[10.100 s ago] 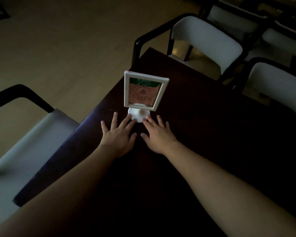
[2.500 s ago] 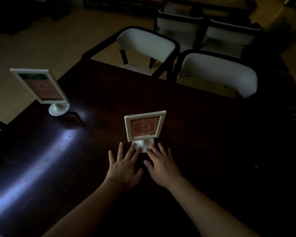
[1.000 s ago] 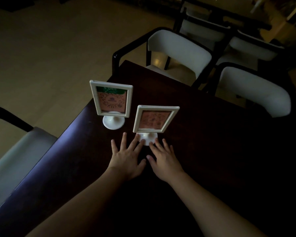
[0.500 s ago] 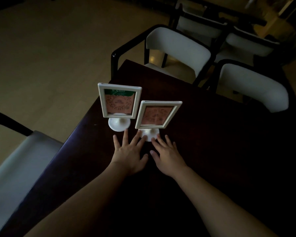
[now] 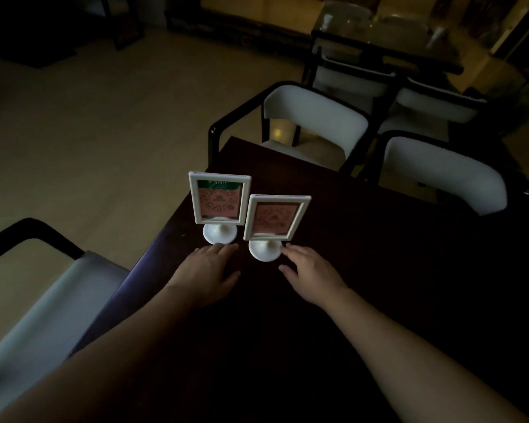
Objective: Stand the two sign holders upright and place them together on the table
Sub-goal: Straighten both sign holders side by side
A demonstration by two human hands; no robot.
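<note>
Two white sign holders stand upright side by side near the left edge of the dark table [image 5: 364, 239]. The taller sign holder [image 5: 219, 198] has a green strip above a pink card; the shorter sign holder [image 5: 275, 222] stands just right of it, frames almost touching. My left hand [image 5: 206, 270] lies flat on the table, fingertips at the taller holder's round base. My right hand [image 5: 309, 270] rests palm down, its fingertips touching the shorter holder's base. Neither hand grips anything.
A white-cushioned chair [image 5: 43, 306] stands at the table's left edge. Two more chairs, a white chair [image 5: 315, 120] and a second white chair [image 5: 440, 169], line the far side. A glass table [image 5: 379, 29] lies further back. The room is dim.
Both hands have moved apart and slid back a little from the shorter holder's base, the left now in front of the taller holder. The two holders stand slightly closer together.
</note>
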